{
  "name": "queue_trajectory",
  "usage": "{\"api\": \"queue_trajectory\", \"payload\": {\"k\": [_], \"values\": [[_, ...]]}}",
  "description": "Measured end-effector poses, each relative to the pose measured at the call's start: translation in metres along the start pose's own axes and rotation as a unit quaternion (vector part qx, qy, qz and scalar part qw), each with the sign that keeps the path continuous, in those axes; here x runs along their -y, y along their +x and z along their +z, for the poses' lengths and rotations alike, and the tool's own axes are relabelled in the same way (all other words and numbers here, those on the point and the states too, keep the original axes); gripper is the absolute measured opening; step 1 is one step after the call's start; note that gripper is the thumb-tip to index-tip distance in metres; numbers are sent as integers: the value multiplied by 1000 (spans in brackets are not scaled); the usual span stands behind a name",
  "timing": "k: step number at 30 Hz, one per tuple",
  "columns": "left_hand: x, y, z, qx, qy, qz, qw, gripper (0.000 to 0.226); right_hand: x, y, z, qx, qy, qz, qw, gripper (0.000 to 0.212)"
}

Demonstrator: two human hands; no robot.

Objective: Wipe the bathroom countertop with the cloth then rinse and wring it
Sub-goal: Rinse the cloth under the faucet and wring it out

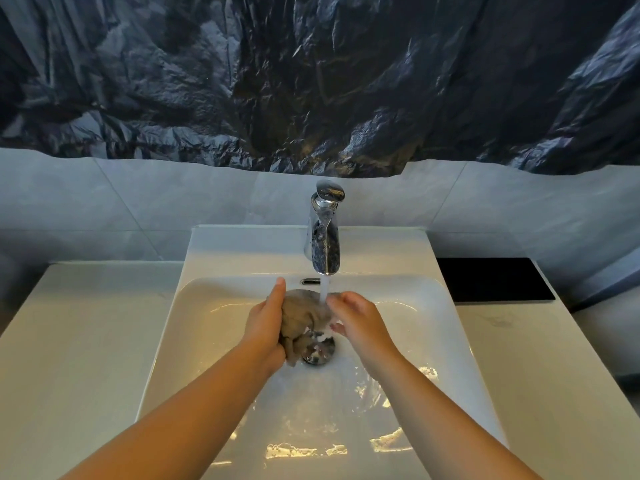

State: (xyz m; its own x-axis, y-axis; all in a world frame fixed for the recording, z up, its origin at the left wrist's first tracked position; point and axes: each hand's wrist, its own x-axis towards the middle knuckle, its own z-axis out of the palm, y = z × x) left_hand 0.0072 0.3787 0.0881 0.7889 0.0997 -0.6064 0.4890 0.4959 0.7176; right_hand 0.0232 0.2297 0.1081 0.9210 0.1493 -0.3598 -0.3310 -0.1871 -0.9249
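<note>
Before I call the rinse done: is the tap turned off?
No: water runs from the tap onto the cloth gripped in the left hand.

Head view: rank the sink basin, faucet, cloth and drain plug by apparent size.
1. sink basin
2-3. faucet and cloth: too close to rank, since the cloth is bunched and partly hidden
4. drain plug, smallest, partly covered

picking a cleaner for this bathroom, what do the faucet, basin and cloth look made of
Faucet: polished chrome-look metal, with mirror-like reflections. Basin: probably glazed white ceramic, smooth with glossy highlights; could be resin. Cloth: soft grey-brown fabric, maybe microfibre; it bunches in limp, wet folds.
</note>
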Motion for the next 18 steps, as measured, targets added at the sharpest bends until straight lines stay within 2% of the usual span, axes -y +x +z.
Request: {"api": "queue_trajectory", "payload": {"k": [4,7,9,12,15,18], "values": [[7,12,5,-42,-20,-17,999,71,-4,-11,7,11,22,-30,999,17],[9,17,6,-19,-10,-56,998,79,-1,-20,2,42,-19,-70,997,21],[7,18,4,-37,9,-48,998,68,4,-24,-4,50,-74,-98,991,23],[4,22,1,-96,35,-11,995,52,15,-20,-20,-20,-140,-157,977,21],[-1,17,4,-111,67,27,991,40,34,-14,-36,-97,-159,-205,961,20],[-3,11,8,-117,119,73,983,27,62,-8,-40,-123,-167,-278,938,31]]}}
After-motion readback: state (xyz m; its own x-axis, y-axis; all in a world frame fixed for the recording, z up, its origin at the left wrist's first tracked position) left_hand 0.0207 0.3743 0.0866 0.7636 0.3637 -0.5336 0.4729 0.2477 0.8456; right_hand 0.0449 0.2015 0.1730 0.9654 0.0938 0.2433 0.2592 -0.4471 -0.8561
